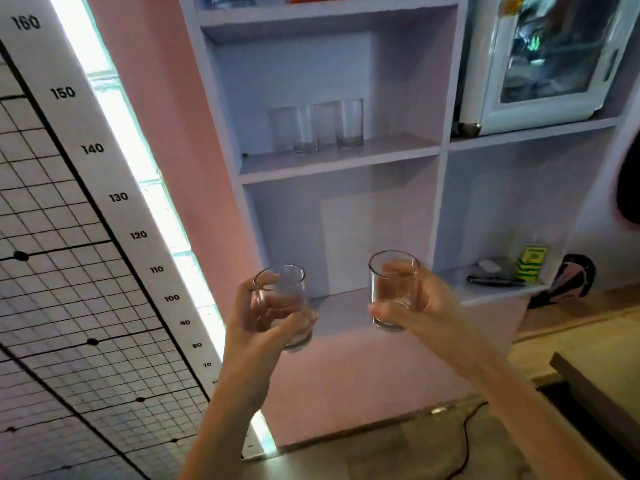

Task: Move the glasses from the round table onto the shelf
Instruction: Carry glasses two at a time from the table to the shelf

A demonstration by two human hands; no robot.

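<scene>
Both hands hold one clear glass apiece, raised toward a pale shelf unit [341, 157]. At seven o'clock, the left hand [258, 320] wraps its fingers around a left glass [284, 306], tilted slightly. At five o'clock, the right hand [415, 306] clasps a right glass [392, 289], nearly upright.

This looks like the carry step, both glasses well below the middle shelf. Next comes lifting them higher and setting them down beside the row without knocking it.

Count: two glasses in hand; four shelf glasses [317, 126] seem to stand near twelve o'clock, though overlapping glass blurs that. No round table shows.
</scene>
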